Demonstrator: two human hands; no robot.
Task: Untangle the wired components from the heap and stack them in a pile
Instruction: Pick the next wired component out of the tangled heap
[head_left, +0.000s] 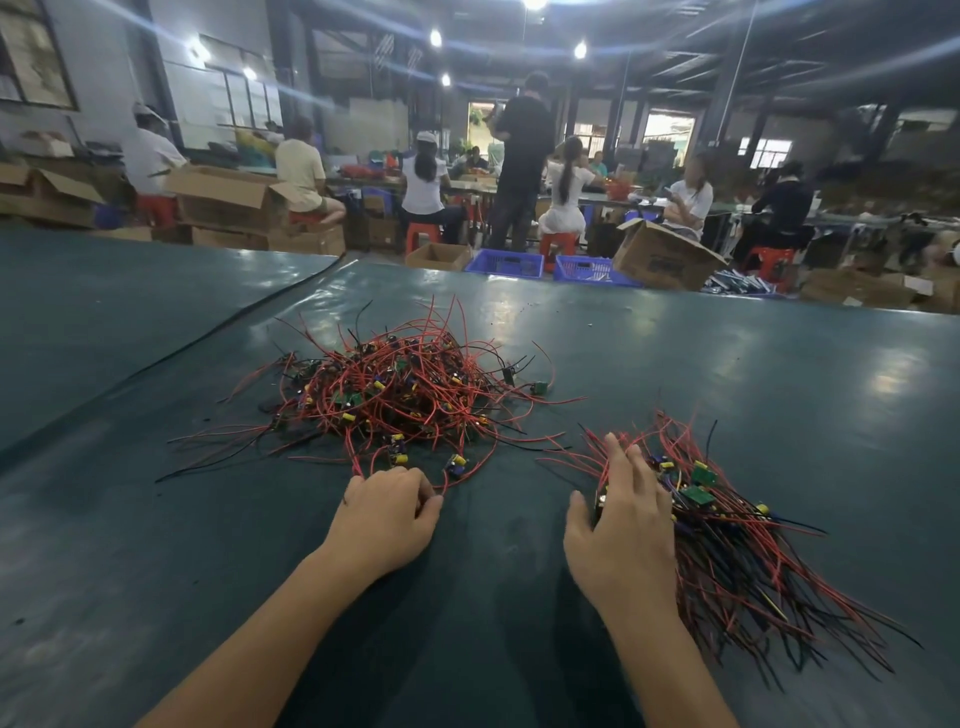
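Centrally on the dark green table (509, 613): heap (400, 395) of tangled wired components, small green boards with yellow and blue parts, red and black leads splaying outward on all sides. Right of it and apart from it, the sorted pile (737, 551), its leads mostly running one way toward the near right. Right hand (623, 525) lies flat on the pile's left edge, fingers straight and spread over the boards, thumb alongside a dark component; nothing gripped. Left hand (387, 512) rests on the table at the heap's near edge, fingers curled under, tips just beside a red wire loop (441, 486); cannot tell whether it pinches that wire. Loose board (456, 465) sits just beyond the left fingertips. Beyond the table's far edge: blue crates (506, 262), open cardboard boxes (662, 257), people seated on red stools (558, 244).
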